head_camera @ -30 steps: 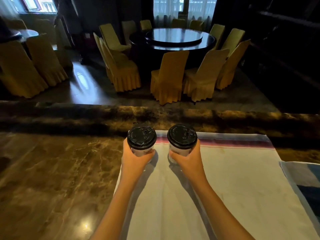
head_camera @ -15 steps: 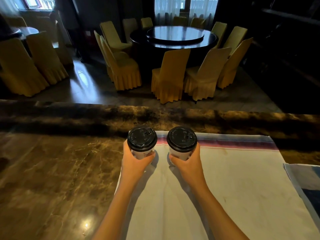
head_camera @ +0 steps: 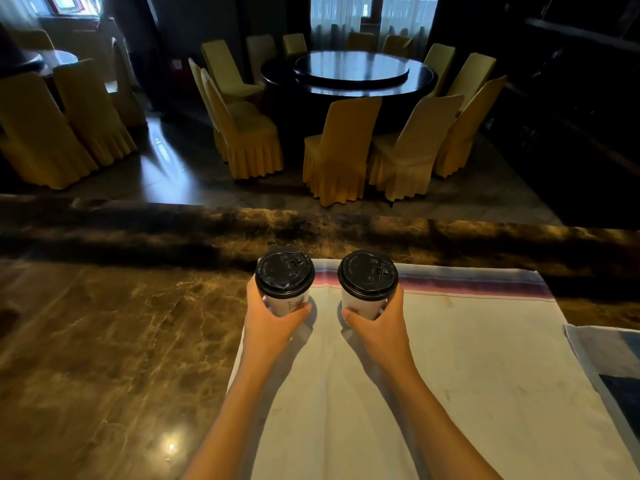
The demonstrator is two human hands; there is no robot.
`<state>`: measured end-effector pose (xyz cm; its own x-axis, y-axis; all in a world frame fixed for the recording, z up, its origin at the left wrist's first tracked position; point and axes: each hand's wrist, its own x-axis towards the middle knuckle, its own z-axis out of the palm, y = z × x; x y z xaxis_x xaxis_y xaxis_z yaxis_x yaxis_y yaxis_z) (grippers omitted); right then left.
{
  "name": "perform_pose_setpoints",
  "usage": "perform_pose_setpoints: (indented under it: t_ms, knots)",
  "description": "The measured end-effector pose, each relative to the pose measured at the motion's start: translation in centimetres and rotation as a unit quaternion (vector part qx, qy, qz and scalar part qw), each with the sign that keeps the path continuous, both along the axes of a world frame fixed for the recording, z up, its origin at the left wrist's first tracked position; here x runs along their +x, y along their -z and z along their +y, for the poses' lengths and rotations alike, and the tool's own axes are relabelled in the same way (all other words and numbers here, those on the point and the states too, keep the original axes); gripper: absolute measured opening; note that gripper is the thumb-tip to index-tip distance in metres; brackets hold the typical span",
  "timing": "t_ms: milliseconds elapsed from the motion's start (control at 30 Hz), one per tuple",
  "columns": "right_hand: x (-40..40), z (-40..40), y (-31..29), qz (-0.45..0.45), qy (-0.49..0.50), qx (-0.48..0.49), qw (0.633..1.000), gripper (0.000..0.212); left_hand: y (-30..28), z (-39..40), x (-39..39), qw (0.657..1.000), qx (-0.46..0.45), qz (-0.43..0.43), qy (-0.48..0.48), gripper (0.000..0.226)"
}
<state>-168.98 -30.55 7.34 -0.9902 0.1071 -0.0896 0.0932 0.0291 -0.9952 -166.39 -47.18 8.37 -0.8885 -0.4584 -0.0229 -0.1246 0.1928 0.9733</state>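
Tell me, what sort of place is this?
Likely a restaurant or banquet hall: a large round dark table ringed by chairs in yellow skirted fabric covers, beyond a brown marble counter where the left hand grips one black-lidded white paper cup and the right hand a second cup.

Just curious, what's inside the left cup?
A black lid covers the left cup, held by the left hand, hiding its contents. The right hand grips the right cup.
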Motion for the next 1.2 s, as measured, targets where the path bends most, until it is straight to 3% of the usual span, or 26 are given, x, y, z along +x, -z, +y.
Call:
perform_pose_setpoints:
  t_ms: [100,233,367,467,533,633,767,1000,1200]
  knots:
    - [0.4,0.0,-0.4,-0.007,-0.003,0.014,1.0,0.093,0.1,0.4,0.6,1.0,0.015,-0.004,-0.01,0.095]
    - [1.2,0.2,-0.6,-0.025,-0.004,0.032,0.999,0.09,-0.3,-0.3,1.8,0.997,-0.057,-0.056,-0.024,0.094]
    - [3.0,0.5,-0.2,-0.066,-0.004,0.072,0.995,0.089,-0.2,-1.0,4.8,0.965,-0.231,-0.115,-0.043,0.098]
    - [4.9,1.2,-0.9,-0.066,0.019,0.233,0.97,0.078,0.4,-2.2,6.8,0.905,-0.408,-0.117,-0.002,0.08]
    - [6.0,2.1,-0.9,-0.058,0.031,0.309,0.949,0.068,0.5,-2.6,8.1,0.881,-0.46,-0.108,0.033,0.066]
    - [7.3,3.4,-1.7,-0.068,-0.007,0.452,0.889,0.064,0.4,-2.6,9.4,0.88,-0.464,-0.072,0.073,0.046]
    - [9.4,6.2,-2.0,-0.017,-0.048,0.574,0.817,0.061,0.8,-1.0,9.6,0.85,-0.506,-0.005,0.145,0.045]
    - [16.1,12.1,-1.6,-0.003,0.023,0.593,0.805,0.056,0.5,6.9,10.8,0.789,-0.544,0.04,0.281,0.049]
    - [25.0,19.1,-2.8,-0.061,0.098,0.597,0.794,0.064,-1.3,15.6,14.3,0.753,-0.53,0.118,0.372,0.051]
